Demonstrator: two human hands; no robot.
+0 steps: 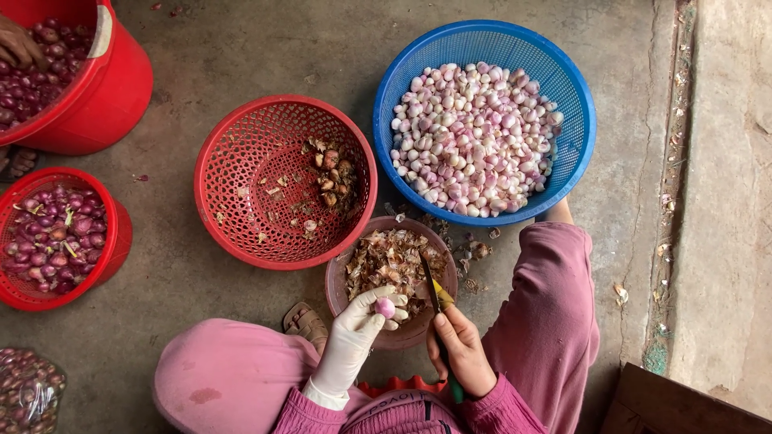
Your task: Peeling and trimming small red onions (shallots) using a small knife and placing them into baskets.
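Observation:
My left hand (358, 329), in a white glove, pinches a small peeled pink shallot (385, 307) over a brown bowl (336, 291) heaped with dry shallot skins (390, 259). My bare right hand (462, 347) grips a small knife (434, 299) with a green handle, blade pointing up over the bowl. A blue basket (579, 96) beyond the bowl is full of peeled pale pink shallots (474, 138). A red mesh basket (241, 161) to the left holds a few scraps and roots.
A red basket (112, 241) of unpeeled purple shallots sits at left, and a red bucket (121, 88) of them at top left, where another person's hand (18, 44) reaches in. A clear bag of shallots (28, 394) lies bottom left. My pink-trousered knees flank the bowl on the concrete floor.

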